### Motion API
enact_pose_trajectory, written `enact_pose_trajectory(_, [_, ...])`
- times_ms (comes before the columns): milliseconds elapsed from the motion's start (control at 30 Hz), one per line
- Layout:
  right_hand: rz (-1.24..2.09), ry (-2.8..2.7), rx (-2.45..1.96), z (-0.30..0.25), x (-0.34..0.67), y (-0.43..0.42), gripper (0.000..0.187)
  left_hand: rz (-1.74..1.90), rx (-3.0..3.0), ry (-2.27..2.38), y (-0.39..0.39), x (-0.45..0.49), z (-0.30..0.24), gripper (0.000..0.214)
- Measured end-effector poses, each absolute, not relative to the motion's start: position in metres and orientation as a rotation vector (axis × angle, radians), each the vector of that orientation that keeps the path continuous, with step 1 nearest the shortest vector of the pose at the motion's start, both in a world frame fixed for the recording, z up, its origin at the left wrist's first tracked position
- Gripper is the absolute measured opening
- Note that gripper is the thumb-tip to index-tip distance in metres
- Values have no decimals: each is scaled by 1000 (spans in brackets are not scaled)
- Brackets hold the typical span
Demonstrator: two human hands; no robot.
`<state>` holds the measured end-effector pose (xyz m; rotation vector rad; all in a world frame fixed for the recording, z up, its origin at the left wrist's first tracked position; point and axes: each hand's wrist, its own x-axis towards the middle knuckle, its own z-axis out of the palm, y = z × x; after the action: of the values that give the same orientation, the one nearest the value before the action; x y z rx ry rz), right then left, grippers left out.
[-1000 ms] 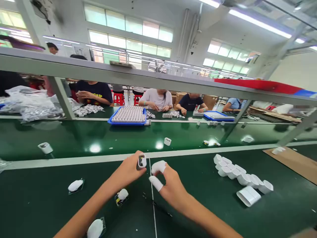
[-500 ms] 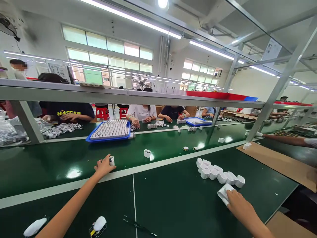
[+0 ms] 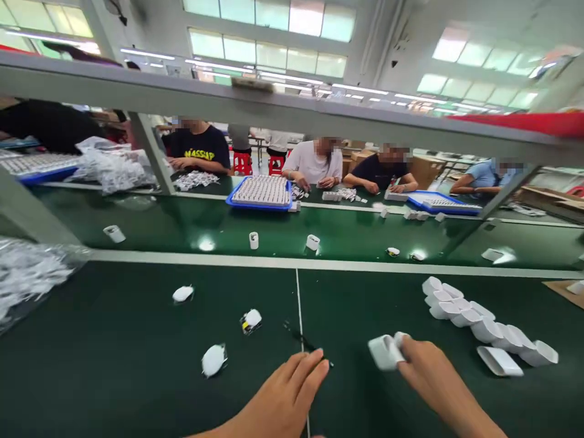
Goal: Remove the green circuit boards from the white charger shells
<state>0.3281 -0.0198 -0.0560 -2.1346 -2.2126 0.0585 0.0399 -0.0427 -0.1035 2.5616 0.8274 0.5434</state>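
My right hand (image 3: 424, 371) grips a white plastic shell (image 3: 384, 351) just above the green table, a white cot on one fingertip. My left hand (image 3: 285, 395) reaches forward with fingers stretched out, tips touching a thin black tool (image 3: 305, 344) that lies on the table by the white seam line. Small white parts (image 3: 213, 360) (image 3: 250, 320) (image 3: 183, 294) lie left of my hands. On the conveyor belt beyond the white stripe stands a small white housing (image 3: 253, 240), with another (image 3: 312, 243) beside it.
A row of white shells (image 3: 474, 322) lies at the right. A clear bag of parts (image 3: 25, 277) sits at the left edge. Blue trays (image 3: 261, 192) (image 3: 441, 202) and several seated people are across the belt. A grey shelf rail (image 3: 274, 115) crosses overhead.
My left hand set the small housing on the belt and came back to the black tool. My right hand picked a white shell from the row and brought it toward the middle.
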Motion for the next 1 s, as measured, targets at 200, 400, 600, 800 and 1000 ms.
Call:
enact_pose_trajectory(200, [555, -2689, -1498, -59, 207, -16, 25, 594, 2138, 1137, -51, 36, -109, 61])
enact_pose_trajectory(400, [514, -2835, -1093, -61, 157, 51, 38, 1053, 1824, 1396, -65, -27, -100, 42])
enact_pose_trajectory(600, [350, -3014, -989, -88, 116, 65, 30, 1612, 1863, 1146, -62, -54, -80, 42])
enact_pose_trajectory(800, [241, -3093, -915, -81, 134, 56, 37, 1755, 1975, 894, -56, -60, -65, 46])
enact_pose_trajectory(1000, [269, -3105, -709, -82, 134, 64, 27, 1719, 2075, 621, -42, -50, -46, 51])
